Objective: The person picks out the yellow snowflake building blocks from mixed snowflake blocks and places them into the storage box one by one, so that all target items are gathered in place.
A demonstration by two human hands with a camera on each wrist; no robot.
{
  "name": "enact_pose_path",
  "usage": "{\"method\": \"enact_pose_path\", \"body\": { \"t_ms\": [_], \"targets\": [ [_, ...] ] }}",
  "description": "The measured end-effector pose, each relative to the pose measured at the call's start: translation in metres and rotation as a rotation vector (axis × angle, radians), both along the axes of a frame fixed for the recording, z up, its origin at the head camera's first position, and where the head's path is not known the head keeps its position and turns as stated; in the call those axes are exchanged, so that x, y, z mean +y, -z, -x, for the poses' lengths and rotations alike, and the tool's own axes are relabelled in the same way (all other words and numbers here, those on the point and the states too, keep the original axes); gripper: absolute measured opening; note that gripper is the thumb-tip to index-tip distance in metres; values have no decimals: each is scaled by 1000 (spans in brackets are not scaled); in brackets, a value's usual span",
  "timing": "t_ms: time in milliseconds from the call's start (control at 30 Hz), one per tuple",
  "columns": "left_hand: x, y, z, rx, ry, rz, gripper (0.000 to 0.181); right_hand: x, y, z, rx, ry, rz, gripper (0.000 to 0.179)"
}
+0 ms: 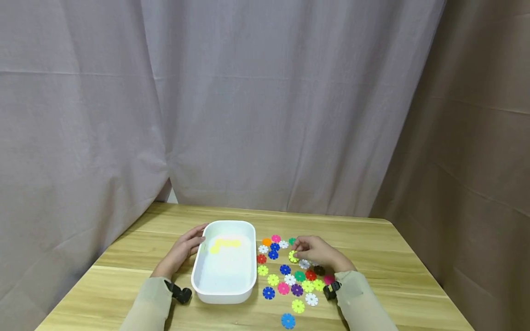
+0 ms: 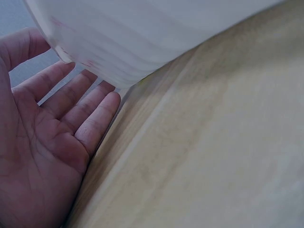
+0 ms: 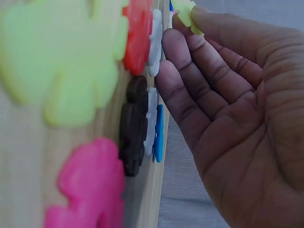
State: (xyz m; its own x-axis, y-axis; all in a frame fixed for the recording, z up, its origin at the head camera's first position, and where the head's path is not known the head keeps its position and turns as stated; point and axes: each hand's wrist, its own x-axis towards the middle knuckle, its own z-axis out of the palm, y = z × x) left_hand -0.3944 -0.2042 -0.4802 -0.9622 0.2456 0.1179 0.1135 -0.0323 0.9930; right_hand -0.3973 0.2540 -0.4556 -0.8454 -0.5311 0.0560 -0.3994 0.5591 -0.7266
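A white plastic tray point(image 1: 223, 287) stands on the table, with several yellow snowflake-shaped pieces point(image 1: 227, 242) lying inside near its far end. My left hand point(image 1: 185, 249) is at the tray's left side. In the left wrist view its extended fingers point(image 2: 92, 128) touch the outside of the tray wall point(image 2: 128, 38). Over the scattered pieces right of the tray, my right hand point(image 1: 316, 253) pinches a yellow snowflake disc point(image 1: 293, 256) between thumb and fingertips. The right wrist view shows that yellow disc point(image 3: 186, 16) at the fingertips, with the other fingers loosely bent.
Many-coloured snowflake discs lie right of the tray, among them a purple disc point(image 1: 296, 290), a dark brown disc point(image 1: 319, 270) and a light blue disc point(image 1: 288, 321) nearest the front. Yellow discs point(image 1: 273, 280) are mixed in. A grey curtain point(image 1: 265, 115) hangs behind the wooden table point(image 1: 397, 276).
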Motion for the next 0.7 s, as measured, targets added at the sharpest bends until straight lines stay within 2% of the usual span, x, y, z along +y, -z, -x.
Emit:
{"method": "enact_pose_path", "body": {
  "t_ms": [267, 600, 700],
  "targets": [
    [-1, 2, -2, -17, -6, 19, 54, -1, 0, -5, -8, 7, 12, 9],
    [1, 1, -1, -2, -7, 11, 54, -1, -5, -6, -18, 4, 48, 13],
    [0, -1, 1, 2, -1, 21, 54, -3, -10, -4, -45, 7, 75, 13]
  ]
}}
